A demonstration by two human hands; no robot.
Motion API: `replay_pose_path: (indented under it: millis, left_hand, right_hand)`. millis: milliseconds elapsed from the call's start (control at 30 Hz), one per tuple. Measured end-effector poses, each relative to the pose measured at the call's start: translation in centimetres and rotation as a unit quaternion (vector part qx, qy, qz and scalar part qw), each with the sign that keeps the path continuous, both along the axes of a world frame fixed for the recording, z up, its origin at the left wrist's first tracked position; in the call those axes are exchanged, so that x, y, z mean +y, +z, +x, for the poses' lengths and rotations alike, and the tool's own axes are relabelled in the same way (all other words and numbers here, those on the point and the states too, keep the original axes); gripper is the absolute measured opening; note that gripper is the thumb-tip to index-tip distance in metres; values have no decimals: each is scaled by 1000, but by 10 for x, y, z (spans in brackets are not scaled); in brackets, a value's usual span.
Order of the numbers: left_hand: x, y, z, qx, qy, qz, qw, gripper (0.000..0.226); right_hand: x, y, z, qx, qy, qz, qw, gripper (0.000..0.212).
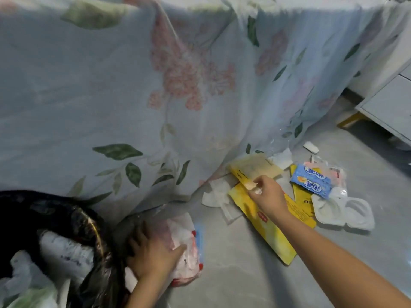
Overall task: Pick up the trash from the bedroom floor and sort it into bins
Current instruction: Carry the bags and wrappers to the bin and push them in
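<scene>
The right hand [264, 192] was stretched out to the litter heaped on the floor [244, 274] at the foot of the floral bedsheet [111, 85], its thumb and fingers pinched together on the near edge of a pale flat packet [255, 168] that leaned against the sheet. Under and beside the packet lay flattened yellow cartons [271, 236], crumpled white tissue [216, 194], a blue snack wrapper [311, 180] and a white moulded plastic tray [344, 211].

The left hand [153, 256] gripped a bunched clear plastic bag with red and blue print [189, 247], close beside the black-lined bin [89, 230], which already held white waste; blur made it hard to tell how firmly the fingers closed.

All of this looked light. The packet and cartons seemed thin card: stiff enough to lift by one edge, though likely to flop or bend if held at a corner, so a pinch along the long edge suited them. The tissue was soft and would need gathering into the palm. The wrapper and bag looked slick and crinkly, apt to slide out of a loose hold. The tray seemed rigid but brittle; its rim was the place to take it.
</scene>
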State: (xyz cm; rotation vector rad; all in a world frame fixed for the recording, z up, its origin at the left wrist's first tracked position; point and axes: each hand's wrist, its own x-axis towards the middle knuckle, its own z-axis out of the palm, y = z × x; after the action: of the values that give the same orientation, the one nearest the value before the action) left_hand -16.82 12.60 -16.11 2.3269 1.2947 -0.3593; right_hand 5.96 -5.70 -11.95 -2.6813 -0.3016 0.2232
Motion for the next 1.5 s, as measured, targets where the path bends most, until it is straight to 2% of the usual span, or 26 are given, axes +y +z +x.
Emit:
replay_pose_path:
  millis: [33,100,167,267,367,467,567,633,700,867,967,1033,1133,1300,1400,1500]
  left_hand:
    - [-3,4,4,42,-9,1,999,130]
    - [-5,8,13,70,-48,26,996,126]
    - [-5,2,19,67,-82,23,994,117]
    - [-4,-4,21,25,9,-61,998,130]
    - [-2,-8,18,-3,34,-88,995,118]
    - [1,-10,15,-21,34,-116,992,86]
    - [-2,-2,11,7,3,-123,992,57]
    - [-8,6,10,8,-9,-133,991,53]
    - [-17,18,11,-11,-27,-131,991,51]
    - [-45,84,16,-103,-94,-108,984,55]
    - [-46,146,17,-197,-111,-95,969,53]
    - [-36,191,19,-254,-113,-93,956,51]
    - [-6,254,15,-302,-107,-65,945,55]
    - [67,322,-48,-309,-17,-11,951,57]
    - [100,329,-108,-306,73,18,949,53]
    - [113,320,-156,-308,153,10,939,50]
  right_hand:
    - [-1,-1,6,-17,-22,13,1000,39]
    - [0,-5,23,-16,-87,42,995,52]
    - [2,-13,43,53,-201,96,973,73]
    - [9,-26,69,156,-325,167,918,93]
    - [18,-39,84,157,-352,172,907,93]
    - [22,-51,92,159,-354,166,906,84]
    - [25,-57,87,162,-328,192,911,59]
    - [25,-51,78,151,-296,220,917,36]
    - [21,-40,69,135,-269,265,916,26]
    - [-11,11,17,160,-207,359,896,26]
    - [-38,61,-15,192,-156,403,881,18]
    - [-53,98,-29,196,-132,412,880,11]
    - [-59,149,-42,195,-94,405,888,16]
    - [-8,208,-85,242,-4,405,882,20]
    - [44,226,-128,280,58,408,867,18]
    - [100,233,-176,325,98,415,844,14]
